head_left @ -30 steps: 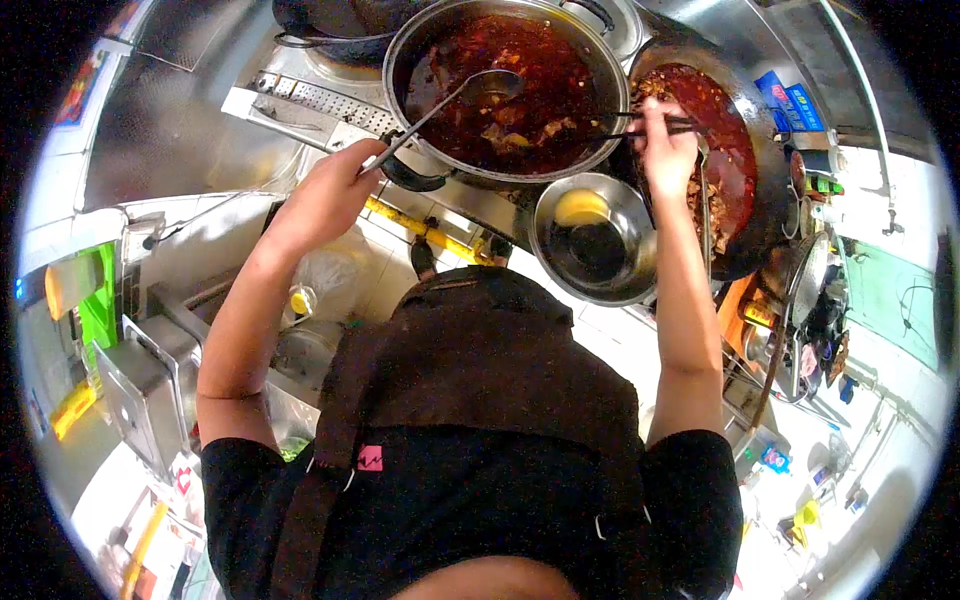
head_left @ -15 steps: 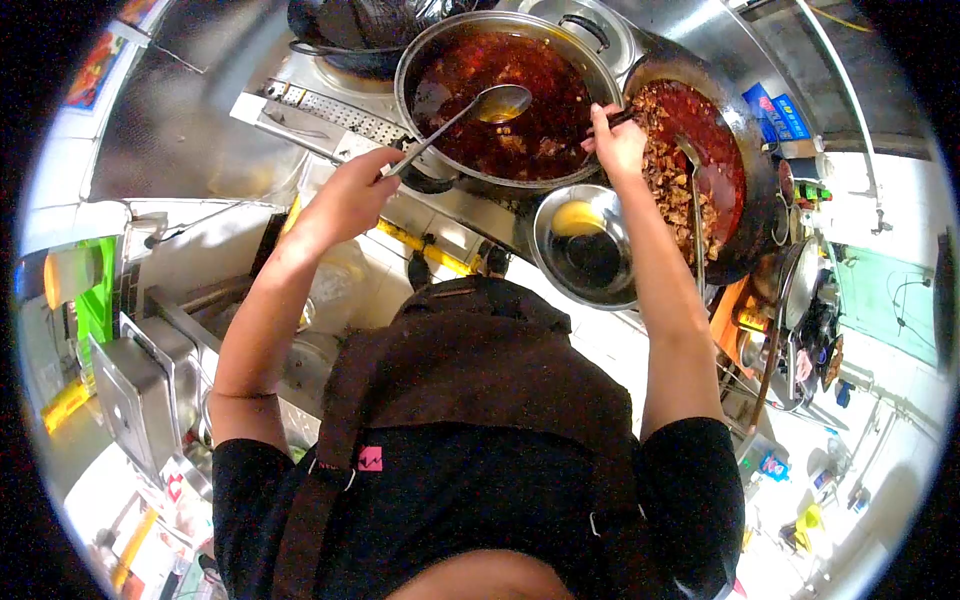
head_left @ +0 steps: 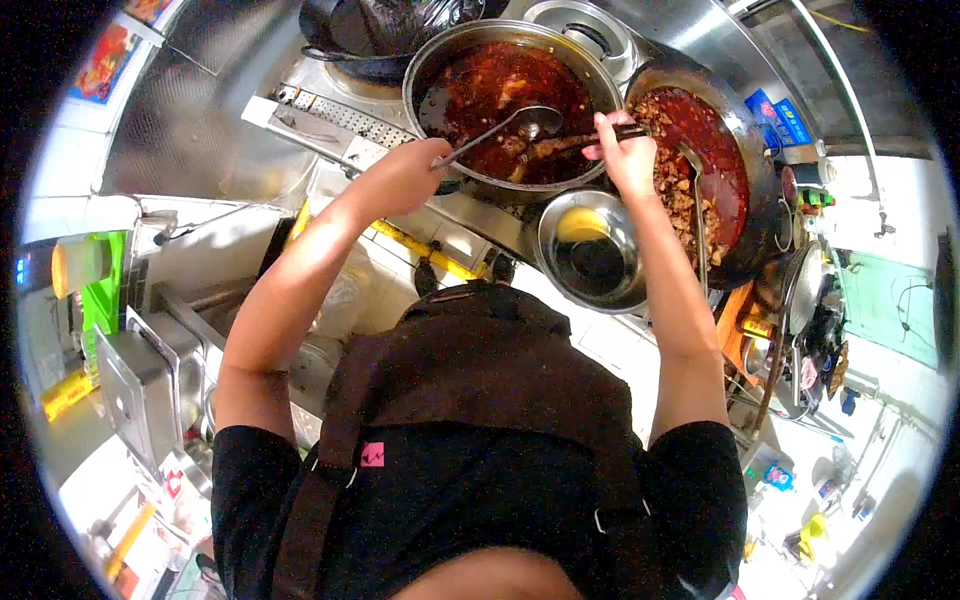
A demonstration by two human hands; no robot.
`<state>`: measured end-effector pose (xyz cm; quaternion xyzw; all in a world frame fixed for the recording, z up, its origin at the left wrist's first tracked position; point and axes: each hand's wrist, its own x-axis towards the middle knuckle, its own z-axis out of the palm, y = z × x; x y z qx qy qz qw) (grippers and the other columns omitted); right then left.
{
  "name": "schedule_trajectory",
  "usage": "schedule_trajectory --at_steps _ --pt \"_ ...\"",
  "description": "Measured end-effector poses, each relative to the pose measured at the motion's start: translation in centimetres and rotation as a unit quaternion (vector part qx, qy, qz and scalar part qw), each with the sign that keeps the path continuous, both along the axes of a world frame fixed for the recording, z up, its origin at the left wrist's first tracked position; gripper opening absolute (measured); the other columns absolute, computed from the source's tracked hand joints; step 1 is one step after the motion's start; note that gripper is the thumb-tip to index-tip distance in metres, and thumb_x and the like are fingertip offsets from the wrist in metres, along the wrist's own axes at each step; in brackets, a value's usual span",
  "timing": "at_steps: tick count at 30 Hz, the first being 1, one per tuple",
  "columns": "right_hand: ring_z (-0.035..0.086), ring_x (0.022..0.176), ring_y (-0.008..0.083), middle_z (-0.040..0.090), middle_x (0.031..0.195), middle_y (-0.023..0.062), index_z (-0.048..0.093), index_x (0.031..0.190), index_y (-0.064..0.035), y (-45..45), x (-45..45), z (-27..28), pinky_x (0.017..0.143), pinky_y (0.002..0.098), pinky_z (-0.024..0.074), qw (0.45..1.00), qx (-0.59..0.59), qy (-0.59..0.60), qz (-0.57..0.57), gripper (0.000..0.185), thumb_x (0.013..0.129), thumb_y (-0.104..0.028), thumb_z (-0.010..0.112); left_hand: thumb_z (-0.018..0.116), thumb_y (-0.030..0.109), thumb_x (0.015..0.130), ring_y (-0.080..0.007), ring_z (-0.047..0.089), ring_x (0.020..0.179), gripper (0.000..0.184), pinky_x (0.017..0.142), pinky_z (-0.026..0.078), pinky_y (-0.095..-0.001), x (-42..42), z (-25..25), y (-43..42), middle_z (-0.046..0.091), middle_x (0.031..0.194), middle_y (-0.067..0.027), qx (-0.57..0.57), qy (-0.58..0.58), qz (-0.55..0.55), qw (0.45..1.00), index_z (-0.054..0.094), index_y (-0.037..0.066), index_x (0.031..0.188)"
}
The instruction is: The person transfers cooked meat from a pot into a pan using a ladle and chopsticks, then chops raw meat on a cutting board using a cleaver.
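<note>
Ladle (head_left: 540,122) in left hand's (head_left: 402,178) grip, chopsticks (head_left: 584,141) in right hand's (head_left: 626,157), both over the pot (head_left: 530,186); best keep ladle bowl level, near chopstick tips.

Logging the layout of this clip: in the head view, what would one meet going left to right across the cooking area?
Left hand, ladle's bowl, right hand, metal utensil in the wok, blue packaging.

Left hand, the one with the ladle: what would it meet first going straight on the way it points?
Most likely the rim of the large pot, just ahead of the left hand; the hand's height is unclear, so it might pass over.
</note>
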<state>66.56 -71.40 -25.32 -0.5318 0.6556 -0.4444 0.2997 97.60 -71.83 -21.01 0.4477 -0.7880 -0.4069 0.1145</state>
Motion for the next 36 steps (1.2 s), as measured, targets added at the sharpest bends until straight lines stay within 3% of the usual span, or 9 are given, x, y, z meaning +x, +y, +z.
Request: schedule_trajectory --at_steps 4,7,10,11,20,22,26,30,36 --pt "0.064 0.051 0.0168 0.059 0.05 0.0073 0.057 0.075 -0.0065 -1.7 0.6 2.0 0.049 0.0272 0.0493 0.985 -0.064 0.148 0.051 0.025 0.086 -0.028 0.057 0.049 0.013 0.084 -0.0228 0.056 0.055 0.022 0.049 0.043 -0.0343 -1.2 1.4 -0.5 0.057 0.07 -0.0137 0.14 -0.039 0.018 0.989 0.055 0.003 0.103" --pt "0.065 0.054 0.0149 0.061 0.052 0.0075 0.058 0.08 -0.0075 -3.8 1.9 3.4 0.055 0.0274 0.0505 0.971 -0.032 0.224 0.077 0.026 0.087 -0.032 0.055 0.048 0.014 0.087 -0.0063 0.035 0.039 0.026 0.031 0.023 -0.0212 -0.5 0.9 -0.8 0.042 0.059 0.0011 0.351 0.078 0.085 0.929 0.05 0.011 0.113" --pt "0.064 0.055 0.0176 0.06 0.051 0.0073 0.058 0.083 -0.0086 -5.5 3.8 4.6 0.06 0.0303 0.0515 0.941 -0.079 0.308 0.117 0.029 0.088 -0.037 0.051 0.048 0.015 0.088 -0.0061 0.035 0.038 0.027 0.029 0.022 -0.0209 0.4 0.6 -0.9 0.044 0.061 0.0007 0.4 0.128 0.119 0.9 0.048 0.01 0.114" --pt "0.06 0.063 0.034 0.057 0.059 0.017 0.058 0.079 -0.0053 -6.4 4.2 4.4 0.061 0.0414 0.0489 0.946 -0.106 0.281 0.123 0.027 0.084 -0.032 0.055 0.048 0.015 0.089 -0.0058 0.034 0.037 0.028 0.028 0.021 -0.0194 0.9 -0.2 -1.1 0.044 0.062 -0.0002 0.409 0.152 0.125 0.891 0.047 0.01 0.116" --pt "0.063 0.059 0.0289 0.061 0.059 0.0135 0.06 0.086 -0.0045 -9.5 6.0 7.6 0.06 0.0388 0.0521 0.931 -0.108 0.313 0.151 0.031 0.085 -0.035 0.053 0.046 0.009 0.087 -0.0032 0.031 0.04 0.031 0.03 0.02 -0.0155 4.5 0.1 -0.3 0.042 0.066 -0.002 0.539 0.321 0.161 0.762 0.044 0.003 0.118" --pt "0.063 0.053 0.0137 0.061 0.06 0.0071 0.06 0.086 -0.0061 -8.9 5.9 9.4 0.054 0.0272 0.0494 0.965 -0.048 0.221 0.135 0.026 0.087 -0.032 0.054 0.046 0.009 0.087 -0.0026 0.03 0.04 0.033 0.03 0.02 -0.0151 4.9 0.4 0.3 0.041 0.066 -0.0016 0.545 0.339 0.163 0.75 0.043 0.002 0.119" --pt "0.059 0.05 0.0107 0.063 0.067 0.0046 0.06 0.082 -0.0052 -7.4 2.6 11.4 0.048 0.0231 0.0471 0.983 -0.119 0.141 -0.005 0.026 0.087 -0.03 0.056 0.046 0.008 0.088 -0.0018 0.03 0.04 0.035 0.029 0.021 -0.0148 5.7 2.1 1.6 0.04 0.066 -0.0014 0.513 0.361 0.206 0.751 0.041 0.002 0.121" --pt "0.052 0.045 0.0107 0.061 0.063 0.0078 0.056 0.082 -0.0031 -6.8 -3.5 8.4 0.041 0.0227 0.0415 0.969 -0.161 -0.133 -0.129 0.024 0.088 -0.026 0.055 0.047 0.008 0.088 -0.0017 0.03 0.04 0.036 0.029 0.02 -0.0142 6.9 3.9 2.1 0.041 0.069 -0.0027 0.503 0.41 0.224 0.727 0.039 0.001 0.122" --pt "0.056 0.047 0.0106 0.063 0.065 0.0054 0.057 0.083 -0.0049 -5.4 -0.2 -1.9 0.044 0.025 0.0436 0.995 -0.045 -0.084 -0.022 0.02 0.087 -0.025 0.057 0.046 0.01 0.089 -0.0016 0.031 0.041 0.035 0.028 0.021 -0.014 7.6 4.5 1.2 0.041 0.071 -0.0025 0.46 0.432 0.263 0.73 0.038 0.001 0.122"
